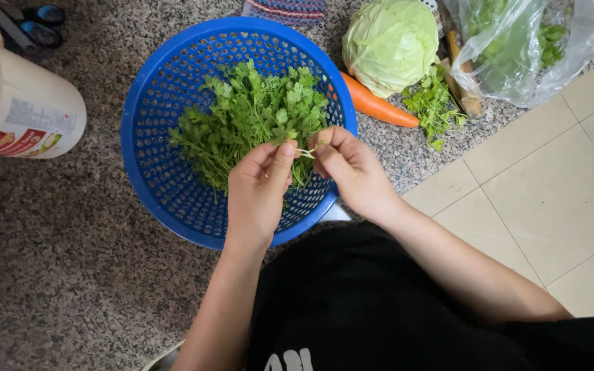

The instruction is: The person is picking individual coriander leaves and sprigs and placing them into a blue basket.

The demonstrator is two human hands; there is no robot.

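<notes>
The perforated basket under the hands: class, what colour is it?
Blue. The basket holds leafy green herbs; the head view shows it best.

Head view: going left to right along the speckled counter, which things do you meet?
White tub → blue colander holding leafy herbs → carrot → loose herb sprig → clear plastic bag of greens.

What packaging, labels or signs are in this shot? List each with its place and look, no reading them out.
White plastic tub: far left on the speckled floor, lying on its side, cylindrical.
Printed label: on the tub's wall, white panel with red and orange patches.
Clear plastic bag: top right, crumpled, with leafy greens inside.
White print on the black garment: bottom edge, cut off.
No signs or screens.
</notes>
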